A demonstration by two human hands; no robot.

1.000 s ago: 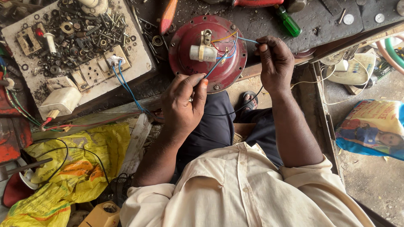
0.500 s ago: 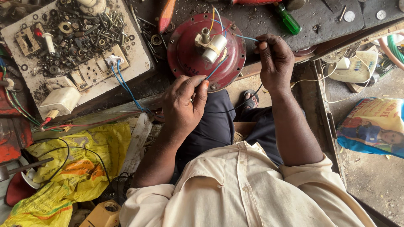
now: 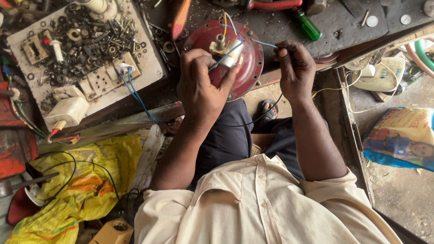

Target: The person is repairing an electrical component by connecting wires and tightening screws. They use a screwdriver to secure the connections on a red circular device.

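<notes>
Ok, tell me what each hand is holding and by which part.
The right hand pinches the free end of a blue wire. The left hand grips the white cylinder on the red round motor housing by its lower end.

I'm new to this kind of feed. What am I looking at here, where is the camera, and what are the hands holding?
The camera sits on a seated person's head and looks down at their bare hands, with the workbench at the top of the picture. The left hand holds a white cylindrical part against a round red motor housing. The right hand pinches a thin blue wire running from it. Also on the bench: a white board strewn with screws and nuts, and a green-handled screwdriver. Yellow bags lie below.
</notes>
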